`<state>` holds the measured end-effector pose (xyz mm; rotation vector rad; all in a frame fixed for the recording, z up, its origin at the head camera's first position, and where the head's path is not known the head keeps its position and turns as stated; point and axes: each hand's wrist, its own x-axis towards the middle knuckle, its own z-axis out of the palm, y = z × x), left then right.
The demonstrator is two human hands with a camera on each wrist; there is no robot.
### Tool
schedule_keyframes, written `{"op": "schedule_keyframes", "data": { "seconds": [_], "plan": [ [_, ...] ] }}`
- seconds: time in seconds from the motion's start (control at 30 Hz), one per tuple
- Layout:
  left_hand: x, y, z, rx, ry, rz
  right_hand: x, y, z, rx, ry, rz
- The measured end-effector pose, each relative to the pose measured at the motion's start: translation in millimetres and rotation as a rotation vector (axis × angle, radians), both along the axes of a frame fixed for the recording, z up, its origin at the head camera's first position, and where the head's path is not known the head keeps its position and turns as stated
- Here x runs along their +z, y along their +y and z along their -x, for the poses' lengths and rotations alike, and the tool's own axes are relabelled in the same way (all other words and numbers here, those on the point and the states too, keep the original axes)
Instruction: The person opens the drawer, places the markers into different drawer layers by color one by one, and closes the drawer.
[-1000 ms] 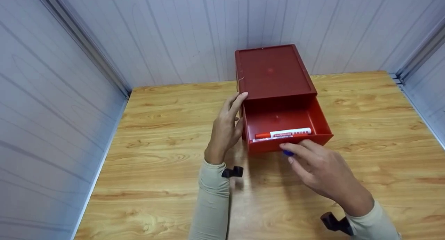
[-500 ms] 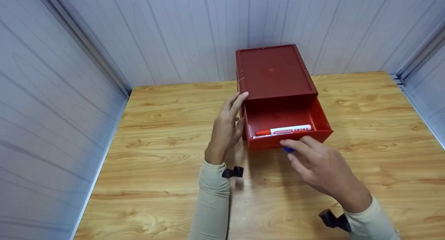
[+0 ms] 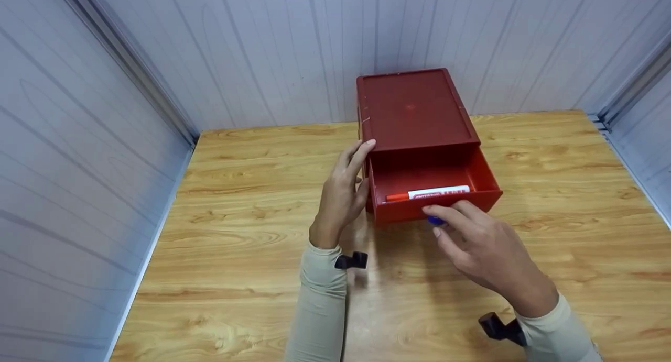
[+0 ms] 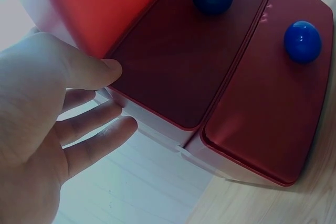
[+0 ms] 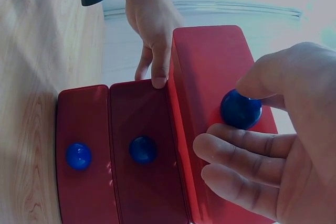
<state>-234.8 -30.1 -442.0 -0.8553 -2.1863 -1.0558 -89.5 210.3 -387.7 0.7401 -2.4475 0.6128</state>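
A red drawer cabinet (image 3: 414, 108) stands against the back wall, its top drawer (image 3: 398, 213) pulled partway out. Inside, a white and red marker (image 3: 437, 193) lies along the drawer's front wall. My right hand (image 3: 487, 249) pinches the top drawer's round blue knob (image 5: 240, 109) between thumb and fingers. My left hand (image 3: 339, 194) rests on the cabinet's left side with fairly straight fingers, one fingertip at the top front corner. In the left wrist view its thumb (image 4: 92, 72) touches the front edge of the drawer below.
Two lower drawers, closed, carry blue knobs of their own: the middle knob (image 5: 143, 150) and the bottom knob (image 5: 79, 156). The wooden tabletop (image 3: 236, 220) spreads on both sides. Pale panels, among them the left wall (image 3: 78, 194), enclose the table.
The top drawer has slid a little way back into the cabinet, my right hand moving with its knob. Its front now hides more of the drawer's contents. My left hand has stayed in place.
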Motion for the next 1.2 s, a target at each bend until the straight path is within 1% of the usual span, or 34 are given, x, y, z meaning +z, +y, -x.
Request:
{"op": "schedule_keyframes", "data": {
  "seconds": [0.2,0.3,0.4,0.53,0.77,0.97,1.2],
  "plan": [
    [1.1,0.7,-0.1,-0.01,-0.006,-0.002,0.3,0.0,1.3,-0.004,0.011,0.006],
    [1.4,-0.4,0.1,-0.011,-0.011,0.0,0.6,-1.3,2.7,-0.014,0.002,0.003],
    [0.2,-1.4,0.7,0.002,-0.009,0.008,0.1,-3.0,5.1,-0.028,-0.015,-0.013],
    [-0.4,-1.6,0.2,0.014,-0.002,0.013,-1.5,-4.8,9.9,-0.038,-0.039,-0.03],
    [0.5,-0.2,-0.2,-0.006,-0.021,0.009,-3.6,-3.5,17.5,-0.044,-0.073,-0.016],
    [1.5,0.4,-0.5,0.004,-0.023,0.007,-4.5,-3.9,24.7,-0.03,-0.081,0.012],
    [0.1,0.3,0.0,0.011,-0.005,0.007,-6.4,-5.9,34.2,-0.016,-0.078,0.031]
  ]
}}
